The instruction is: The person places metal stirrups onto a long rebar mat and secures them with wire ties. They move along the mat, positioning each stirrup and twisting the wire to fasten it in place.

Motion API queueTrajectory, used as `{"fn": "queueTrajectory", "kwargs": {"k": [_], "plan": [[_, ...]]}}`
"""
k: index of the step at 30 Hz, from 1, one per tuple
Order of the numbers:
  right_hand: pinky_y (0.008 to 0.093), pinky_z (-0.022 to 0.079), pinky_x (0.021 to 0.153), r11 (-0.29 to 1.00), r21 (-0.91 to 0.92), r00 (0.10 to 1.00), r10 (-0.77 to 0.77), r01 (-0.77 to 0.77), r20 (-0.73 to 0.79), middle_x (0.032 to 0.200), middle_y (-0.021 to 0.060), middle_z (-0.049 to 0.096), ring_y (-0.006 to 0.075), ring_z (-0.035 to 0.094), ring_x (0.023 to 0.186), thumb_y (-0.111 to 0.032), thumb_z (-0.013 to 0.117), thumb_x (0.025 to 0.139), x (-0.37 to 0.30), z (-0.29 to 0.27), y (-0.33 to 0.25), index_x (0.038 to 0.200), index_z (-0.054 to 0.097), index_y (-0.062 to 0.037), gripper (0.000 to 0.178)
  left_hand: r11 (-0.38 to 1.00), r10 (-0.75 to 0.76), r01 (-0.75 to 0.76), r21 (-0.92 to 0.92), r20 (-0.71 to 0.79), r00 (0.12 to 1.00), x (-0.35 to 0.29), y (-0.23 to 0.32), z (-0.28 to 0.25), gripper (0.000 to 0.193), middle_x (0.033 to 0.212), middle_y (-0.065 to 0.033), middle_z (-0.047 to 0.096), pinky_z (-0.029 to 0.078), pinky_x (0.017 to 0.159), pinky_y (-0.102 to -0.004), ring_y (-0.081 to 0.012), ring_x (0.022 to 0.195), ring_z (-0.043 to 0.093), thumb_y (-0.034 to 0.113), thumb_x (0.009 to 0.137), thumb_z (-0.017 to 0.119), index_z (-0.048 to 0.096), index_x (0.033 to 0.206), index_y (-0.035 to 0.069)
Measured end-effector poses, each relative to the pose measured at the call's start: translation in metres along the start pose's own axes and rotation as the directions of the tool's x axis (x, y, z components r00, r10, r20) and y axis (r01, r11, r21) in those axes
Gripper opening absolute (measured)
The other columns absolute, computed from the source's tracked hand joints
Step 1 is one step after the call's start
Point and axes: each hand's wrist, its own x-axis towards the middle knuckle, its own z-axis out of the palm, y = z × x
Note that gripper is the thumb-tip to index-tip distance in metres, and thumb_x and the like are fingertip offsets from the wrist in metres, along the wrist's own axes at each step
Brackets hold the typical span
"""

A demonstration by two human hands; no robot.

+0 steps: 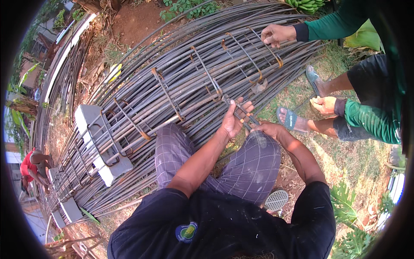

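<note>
A pair of pincers (241,115) points away from me, its jaws at the near end of a stirrup (206,71) on the rebar cage. My right hand (268,129) is closed round the ends of its handles, beside my right knee. Cupped loosely about the pincers, palm up, is my left hand (233,122); its thumb is on the left of the tool and its fingers reach under the handles. Any tie wire at the jaws is too small to make out. Several rusty stirrups stand along the long bars (142,101).
Grey blocks (100,142) with white sides prop the cage at left. At right, a co-worker's hand (278,34) is over the far bars; the other hand (324,105) rests near the knee. A person in red (30,166) bends at far left. Green bananas (306,5) lie at the top.
</note>
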Motion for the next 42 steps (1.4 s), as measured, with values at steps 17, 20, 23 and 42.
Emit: {"fn": "queueTrajectory", "kwargs": {"k": [17, 20, 23, 42], "plan": [[0.0340, 0.051, 0.075, 0.886, -0.457, 0.969, -0.046, -0.073, -0.243, 0.086, 0.0123, 0.067, 0.0239, 0.065, 0.081, -0.036, 0.072, 0.084, -0.049, 0.050, -0.048, 0.111, 0.064, -0.0001, 0.046, 0.989, 0.108, -0.087, -0.122, 0.173, 0.979, 0.013, -0.021, -0.016, 0.058, 0.111, -0.0095, 0.062, 0.048, 0.096, -0.0456, -0.0272, 0.107, 0.060, 0.059, 0.092, 0.059, 0.048, 0.126, 0.013], [0.0326, 0.050, 0.075, 0.900, -0.433, 0.975, -0.054, -0.046, -0.214, 0.088, 0.0084, 0.067, 0.0201, 0.064, 0.080, -0.036, 0.073, 0.083, -0.054, 0.043, -0.050, 0.122, 0.059, 0.0000, 0.054, 0.974, 0.028, 0.018, -0.224, 0.202, 0.979, 0.015, -0.017, 0.003, 0.040, 0.097, -0.0063, 0.062, 0.050, 0.096, -0.0459, -0.0258, 0.098, 0.063, 0.052, 0.095, 0.058, 0.055, 0.108, 0.014], [0.0408, 0.049, 0.091, 0.563, -0.814, 0.849, -0.350, -0.147, -0.395, 0.098, 0.0149, 0.066, 0.0293, 0.065, 0.094, -0.033, 0.079, 0.073, -0.059, 0.052, -0.057, 0.142, 0.046, -0.0017, 0.082, 0.962, 0.071, -0.071, -0.263, -0.006, 0.997, 0.035, -0.026, 0.000, 0.035, 0.073, -0.0010, 0.053, 0.054, 0.083, -0.0398, -0.0210, 0.079, 0.062, 0.046, 0.098, 0.058, 0.051, 0.083, 0.016], [0.0376, 0.050, 0.085, 0.806, -0.574, 0.902, -0.347, 0.146, -0.256, 0.108, 0.0152, 0.065, 0.0259, 0.064, 0.100, -0.041, 0.077, 0.082, -0.013, 0.028, -0.011, 0.132, 0.053, -0.0044, 0.067, 0.999, -0.028, 0.028, -0.029, 0.002, 1.000, 0.047, -0.038, -0.037, 0.038, 0.087, -0.0056, 0.062, 0.056, 0.075, -0.0387, -0.0213, 0.086, 0.062, 0.048, 0.095, 0.063, 0.058, 0.091, 0.011]]}}
